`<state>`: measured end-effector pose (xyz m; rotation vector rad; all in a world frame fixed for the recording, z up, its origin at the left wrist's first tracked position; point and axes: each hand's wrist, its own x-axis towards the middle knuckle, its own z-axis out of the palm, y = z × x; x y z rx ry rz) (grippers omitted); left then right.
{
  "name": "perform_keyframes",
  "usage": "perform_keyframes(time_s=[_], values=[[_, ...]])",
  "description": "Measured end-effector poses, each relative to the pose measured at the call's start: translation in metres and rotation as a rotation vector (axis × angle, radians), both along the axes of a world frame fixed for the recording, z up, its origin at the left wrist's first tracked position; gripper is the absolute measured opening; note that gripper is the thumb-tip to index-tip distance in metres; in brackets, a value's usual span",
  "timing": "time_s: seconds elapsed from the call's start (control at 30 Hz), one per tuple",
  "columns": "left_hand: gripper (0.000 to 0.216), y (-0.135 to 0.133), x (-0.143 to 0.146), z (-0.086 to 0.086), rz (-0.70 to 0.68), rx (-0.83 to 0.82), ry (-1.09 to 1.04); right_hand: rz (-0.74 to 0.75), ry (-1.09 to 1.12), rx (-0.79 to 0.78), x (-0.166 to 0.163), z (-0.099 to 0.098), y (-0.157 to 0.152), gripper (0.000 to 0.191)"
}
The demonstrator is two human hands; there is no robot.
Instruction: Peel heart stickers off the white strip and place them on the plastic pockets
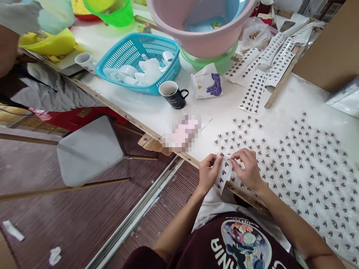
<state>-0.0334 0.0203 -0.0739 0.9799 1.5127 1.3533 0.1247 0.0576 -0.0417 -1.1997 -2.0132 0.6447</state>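
Note:
My left hand [208, 172] is closed on a narrow white strip of stickers [223, 175], its thumb lying on top near the upper end. The strip carries small dark printed motifs and hangs down over the table's front edge. Thumb and forefinger of my right hand [246, 169] pinch together at the strip's upper right side, on what looks like a small sticker, mostly hidden by the fingertips. Around and to the right of my hands, many small clear round pieces [308, 172] with the same dark motif are spread on the white table [193, 112].
More sticker sheets [253, 91] lie at the back right by a wooden strip [283, 76]. A dark mug [174, 98], a tissue pack [206, 83], a blue basket [112, 76] of white rolls and a pink basin [200, 39] stand behind. At left are a grey stool [91, 151] and another person's gloved hand [21, 15].

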Motion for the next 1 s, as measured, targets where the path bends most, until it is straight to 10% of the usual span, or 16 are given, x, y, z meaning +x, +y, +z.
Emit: perform_keyframes(time_s=[0.53,0.8,1.0], values=[[0.039,-0.003,-0.007,-0.004,-0.095,0.031,-0.016,-0.029,0.460,-0.316,-0.028,0.018,0.013,0.032],[0.039,-0.001,-0.007,-0.002,-0.094,0.048,-0.021,-0.422,0.423,-0.262,0.075,0.002,0.100,0.044],[0.035,-0.001,-0.006,-0.002,-0.084,0.071,-0.008,-0.453,0.203,-0.305,0.114,-0.026,0.137,0.046]])
